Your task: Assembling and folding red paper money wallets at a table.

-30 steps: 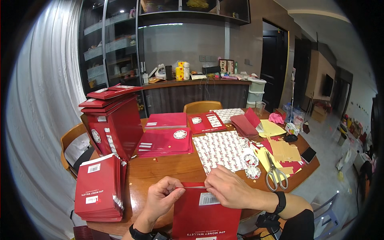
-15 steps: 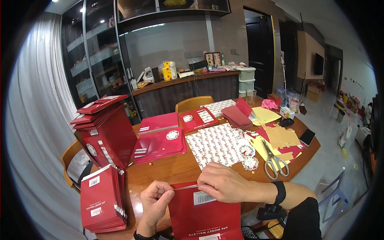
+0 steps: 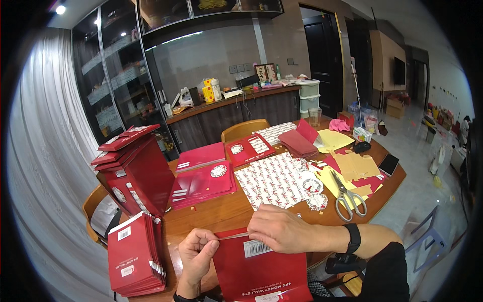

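Note:
In front of me at the table's near edge is a red printed card packet (image 3: 241,272) with a white barcode label. My left hand (image 3: 197,254) pinches its upper left corner between thumb and fingers. My right hand (image 3: 276,229) is closed on the top edge, right of the left hand, and partly covers the barcode label. A pale strip shows along that edge between the two hands; what lies inside the packet is hidden. A stack of similar red packets (image 3: 132,259) stands left of my left hand.
Tall red packets (image 3: 138,176) stand in a pile at the left. Pink-red folders (image 3: 201,183), leaf-patterned paper (image 3: 266,181), round lacy cutouts (image 3: 317,201), grey-handled scissors (image 3: 347,196), yellow card (image 3: 336,138) and a phone (image 3: 389,164) lie across the wooden table. A stool (image 3: 427,236) is at right.
The view has shifted slightly, so the table things sit a little differently in the picture. Both hands keep the same grip on the red card packet.

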Tool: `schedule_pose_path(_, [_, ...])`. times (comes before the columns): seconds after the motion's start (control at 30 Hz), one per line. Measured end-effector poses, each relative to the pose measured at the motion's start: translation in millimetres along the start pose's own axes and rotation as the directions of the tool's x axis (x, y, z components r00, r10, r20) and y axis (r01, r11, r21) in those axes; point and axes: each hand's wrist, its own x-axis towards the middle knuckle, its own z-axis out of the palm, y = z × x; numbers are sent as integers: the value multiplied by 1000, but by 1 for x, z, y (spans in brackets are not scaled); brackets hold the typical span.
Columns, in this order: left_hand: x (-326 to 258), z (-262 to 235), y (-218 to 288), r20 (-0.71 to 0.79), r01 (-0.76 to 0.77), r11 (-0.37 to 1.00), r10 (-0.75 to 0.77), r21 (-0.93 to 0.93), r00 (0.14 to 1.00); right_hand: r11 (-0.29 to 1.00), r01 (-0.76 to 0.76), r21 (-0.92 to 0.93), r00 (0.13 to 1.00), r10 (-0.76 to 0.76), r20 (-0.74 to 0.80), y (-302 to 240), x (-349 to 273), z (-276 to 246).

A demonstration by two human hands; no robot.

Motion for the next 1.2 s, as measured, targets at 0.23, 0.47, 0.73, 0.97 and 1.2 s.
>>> schedule_pose_path(0.23, [-1,-2,2,15,5,1000,-5,15,1000,995,27,100,998,-22,-51,1,5,0])
schedule_pose_path(0.47, [-1,-4,-2,12,10,1000,-10,8,1000,995,-5,98,999,1,40,1,6,-1])
schedule_pose_path(0.73, [1,13,4,-25,9,1000,-10,-24,1000,997,-8,72,999,6,32,2,5,0])
schedule_pose_path(0.97, [9,14,16,134,-241,760,202,603,970,999,-14,42,999,13,32,5,2,7])
schedule_pose_path(1.2, [22,32,40,479,-498,278,137,821,867,998,-41,-37,998,43,46,11,1,13])
